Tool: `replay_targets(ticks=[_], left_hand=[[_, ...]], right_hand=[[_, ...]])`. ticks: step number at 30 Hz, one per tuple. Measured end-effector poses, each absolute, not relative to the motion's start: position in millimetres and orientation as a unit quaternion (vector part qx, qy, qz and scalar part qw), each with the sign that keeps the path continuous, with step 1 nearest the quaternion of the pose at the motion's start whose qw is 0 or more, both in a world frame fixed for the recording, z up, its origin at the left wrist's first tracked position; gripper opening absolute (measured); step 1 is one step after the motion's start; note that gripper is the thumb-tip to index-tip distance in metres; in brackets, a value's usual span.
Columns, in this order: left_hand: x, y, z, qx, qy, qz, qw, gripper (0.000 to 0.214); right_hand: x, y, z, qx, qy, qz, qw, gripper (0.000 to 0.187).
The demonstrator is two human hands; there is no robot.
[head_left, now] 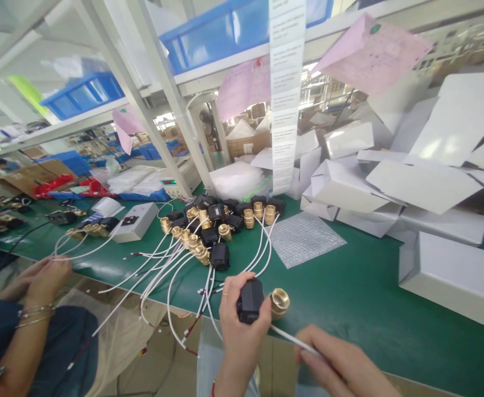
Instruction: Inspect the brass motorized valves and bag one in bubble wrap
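My left hand is closed around the black housing of a motorized ball valve, held over the front edge of the green bench. Its brass body points right, with the round threaded opening facing up toward me. From the valve a white cable runs to my right hand, whose fingers are pinched on it. Beyond my hands lies a pile of similar black and brass valves, their white cables trailing over the bench edge. A sheet of bubble wrap lies flat to the right of the pile.
White cardboard boxes, several of them open, are stacked at the right. A grey box stands left of the pile. At far left, a co-worker's hands hold a white cable. A paper strip hangs from the shelf.
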State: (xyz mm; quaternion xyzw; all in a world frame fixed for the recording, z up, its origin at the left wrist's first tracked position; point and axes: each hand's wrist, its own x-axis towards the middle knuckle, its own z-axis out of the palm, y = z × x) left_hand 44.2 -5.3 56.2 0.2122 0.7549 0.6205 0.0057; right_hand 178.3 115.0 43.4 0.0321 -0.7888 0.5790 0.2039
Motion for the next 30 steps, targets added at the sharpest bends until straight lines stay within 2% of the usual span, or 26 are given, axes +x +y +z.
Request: replay_targets(ticks=[2, 4, 6, 8, 10, 12, 14, 16, 18, 21, 23, 26, 30], left_hand=[[46.8, -7.5, 55.7, 0.268, 0.755, 0.598, 0.028, 0.028], [51.8, -10.2, 55.3, 0.258, 0.721, 0.636, 0.094, 0.027], [56.9, -12.2, 57.2, 0.192, 0.654, 0.712, 0.17, 0.032], [59.4, -12.6, 62.2, 0.118, 0.601, 0.764, 0.203, 0.039], [58.2, -11.4, 68.3, 0.104, 0.632, 0.757, 0.134, 0.034], [54.6, -10.0, 72.2, 0.163, 0.71, 0.685, 0.021, 0.027], [51.8, -9.6, 72.0, 0.239, 0.747, 0.621, 0.0, 0.027], [52.2, -10.6, 68.5, 0.263, 0.729, 0.627, 0.077, 0.027], [55.8, -11.8, 64.6, 0.216, 0.669, 0.689, 0.174, 0.03], [62.1, -10.5, 62.7, 0.078, 0.55, 0.785, 0.275, 0.041], [63.7, -6.9, 64.0, -0.005, 0.5, 0.816, 0.288, 0.045], [61.0, 0.1, 64.2, -0.074, 0.477, 0.833, 0.272, 0.045], [56.2, 7.7, 53.4, -0.102, 0.477, 0.828, 0.277, 0.048]], right_hand=[[176.3, 136.7, 65.1, -0.04, -0.797, 0.572, 0.187, 0.035], [168.0, 150.5, 70.0, -0.09, -0.799, 0.548, 0.229, 0.034], [158.4, 148.6, 58.1, -0.096, -0.801, 0.54, 0.238, 0.035], [153.7, 133.0, 40.1, -0.055, -0.807, 0.554, 0.198, 0.035], [156.7, 114.8, 29.7, -0.003, -0.808, 0.568, 0.155, 0.029], [163.8, 107.2, 33.9, 0.02, -0.805, 0.576, 0.137, 0.025], [168.3, 115.1, 48.9, 0.012, -0.808, 0.571, 0.143, 0.026], [166.4, 131.3, 63.6, -0.017, -0.817, 0.552, 0.164, 0.028], [160.0, 143.2, 67.1, -0.034, -0.819, 0.546, 0.174, 0.029], [153.2, 136.9, 43.8, -0.019, -0.801, 0.581, 0.148, 0.034], [155.8, 120.6, 16.5, -0.023, -0.793, 0.587, 0.161, 0.033], [165.4, 97.5, -19.6, -0.05, -0.843, 0.493, 0.208, 0.022], [172.0, 90.3, -31.8, -0.053, -0.905, 0.277, 0.317, 0.021]])
